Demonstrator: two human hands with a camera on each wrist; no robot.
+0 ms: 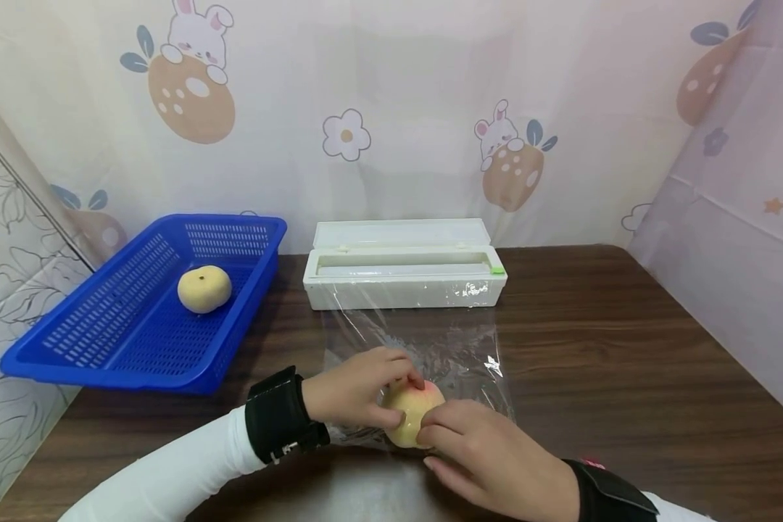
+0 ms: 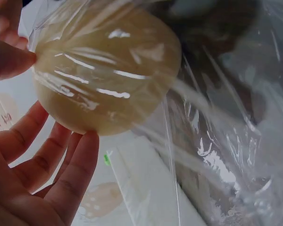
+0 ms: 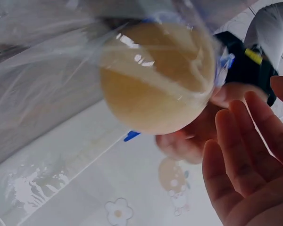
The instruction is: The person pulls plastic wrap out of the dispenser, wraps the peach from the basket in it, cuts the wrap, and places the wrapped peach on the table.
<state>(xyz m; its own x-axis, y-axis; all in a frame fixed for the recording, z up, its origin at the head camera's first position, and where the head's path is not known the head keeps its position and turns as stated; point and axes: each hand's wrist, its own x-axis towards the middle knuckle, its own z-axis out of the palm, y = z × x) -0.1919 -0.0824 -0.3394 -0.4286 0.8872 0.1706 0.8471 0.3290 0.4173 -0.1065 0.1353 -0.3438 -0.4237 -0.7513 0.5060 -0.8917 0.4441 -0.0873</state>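
Note:
A yellow-pink peach lies on a sheet of clear cling film drawn out over the dark table, and film is stretched over its skin. My left hand grips the peach from the left, thumb and fingers around it. My right hand lies against its right side. In the right wrist view the right hand's fingers look straight beside the wrapped peach. The peach's underside is hidden.
A white cling film dispenser with its lid up stands behind the sheet. A blue slotted basket at the left holds a pale yellow fruit. Patterned curtain walls close in the back and both sides.

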